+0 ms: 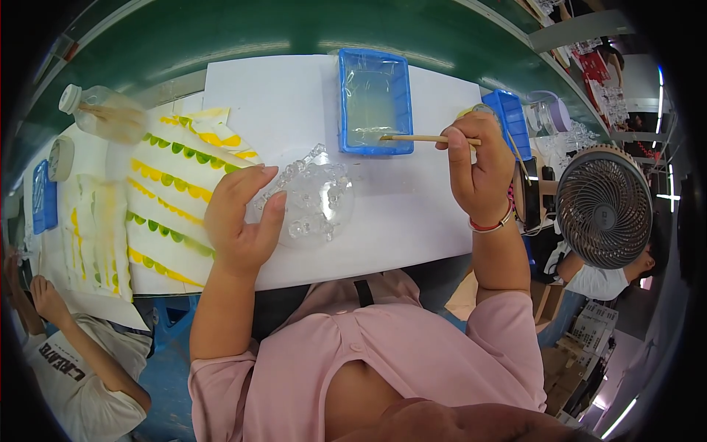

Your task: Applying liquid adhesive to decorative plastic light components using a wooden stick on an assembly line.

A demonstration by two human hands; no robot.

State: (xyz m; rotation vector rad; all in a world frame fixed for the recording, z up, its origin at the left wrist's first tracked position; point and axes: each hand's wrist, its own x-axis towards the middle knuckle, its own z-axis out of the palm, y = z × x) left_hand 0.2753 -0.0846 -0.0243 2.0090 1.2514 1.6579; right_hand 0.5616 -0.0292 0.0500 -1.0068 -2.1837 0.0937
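In the head view the left hand (239, 221) grasps a clear, round glass ornament with bumpy beads (313, 199) at its left edge, holding it on the white board (294, 96) near the middle of the table. The right hand (479, 173) is closed around a thin wooden stick (423, 138) whose tip reaches left into the blue tray (373, 99) of clear liquid at the far side, while a round fan (604, 206) stands to the right and yellow-and-green striped sheets (177, 199) lie to the left

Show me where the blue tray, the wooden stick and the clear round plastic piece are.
blue tray (346, 88): head view, on its left wall.
wooden stick (412, 138): head view, mid-shaft, left of the right hand.
clear round plastic piece (320, 202): head view, its centre, beside the left thumb.
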